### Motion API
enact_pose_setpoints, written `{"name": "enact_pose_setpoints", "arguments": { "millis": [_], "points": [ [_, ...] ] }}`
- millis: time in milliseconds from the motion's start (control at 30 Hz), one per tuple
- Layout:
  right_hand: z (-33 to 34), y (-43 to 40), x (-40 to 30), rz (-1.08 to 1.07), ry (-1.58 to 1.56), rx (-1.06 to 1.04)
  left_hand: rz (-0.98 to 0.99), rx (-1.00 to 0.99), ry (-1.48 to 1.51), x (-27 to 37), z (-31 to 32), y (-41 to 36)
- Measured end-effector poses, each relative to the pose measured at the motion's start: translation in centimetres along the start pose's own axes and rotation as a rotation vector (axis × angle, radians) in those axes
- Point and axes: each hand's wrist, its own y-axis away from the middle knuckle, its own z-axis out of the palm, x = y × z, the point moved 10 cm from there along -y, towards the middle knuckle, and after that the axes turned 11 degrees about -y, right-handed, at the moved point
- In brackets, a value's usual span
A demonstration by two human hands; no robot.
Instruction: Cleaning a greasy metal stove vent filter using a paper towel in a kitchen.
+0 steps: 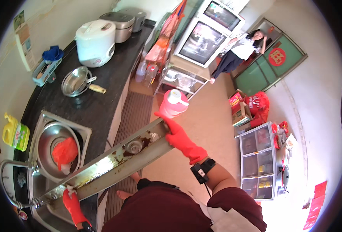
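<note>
A long, stained metal trough (pixel 97 177) with a round fitting (pixel 134 147) slants from the sink out over the floor. My right hand (pixel 181 138), in a red rubber glove, grips its raised far end. Gloved the same way, my left hand (pixel 72 204) presses a small whitish cloth (pixel 70 190) against the trough's lower end. That end lies over the steel sink (pixel 40 190), close to the faucet (pixel 14 162). A steel basin (pixel 43 145) sits in the sink's other bowl with a crumpled red bag or cloth (pixel 65 152) inside.
Along the black counter (pixel 101 98) stand a yellow detergent jug (pixel 15 133), steel pans (pixel 75 81) and a white rice cooker (pixel 97 43). A pink jug (pixel 173 105) is beyond my right hand. Another person (pixel 240 49) stands near the green door (pixel 271 65). A glass-fronted cabinet (pixel 257 162) is at right.
</note>
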Motion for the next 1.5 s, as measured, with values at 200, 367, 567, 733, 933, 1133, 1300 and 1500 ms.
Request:
{"name": "enact_pose_setpoints", "arguments": {
  "millis": [200,367,567,733,933,1133,1300,1500],
  "points": [
    [0.7,0.8,-0.4,0.073,-0.072,-0.011,0.094,0.081,0.004,0.9,-0.6,0.2],
    [0.1,1.3,0.3,0.105,-0.092,0.002,0.139,0.097,0.004,1.5,-0.2,-0.1],
    [-0.1,1.3,0.1,0.114,-0.067,0.01,0.057,0.042,0.132,0.6,0.4,-0.3],
    [-0.4,1.1,-0.7,0.058,-0.017,0.002,0.147,0.086,0.15,-1.1,0.9,-0.4],
    [-0.2,1.4,-2.3,-0.022,0.009,-0.009,0.17,0.151,0.151,-2.5,1.5,-0.3],
    [0.4,2.4,-2.2,-0.06,-0.031,-0.027,0.212,0.21,0.056,-5.3,0.1,-1.4],
    [0.8,1.7,-1.9,-0.187,-0.046,-0.05,-0.099,0.083,0.144,1.8,-1.2,2.1],
    [0.2,1.4,-3.2,-0.229,0.239,0.062,-0.062,0.242,0.002,6.4,-1.2,1.7]
  ]
}}
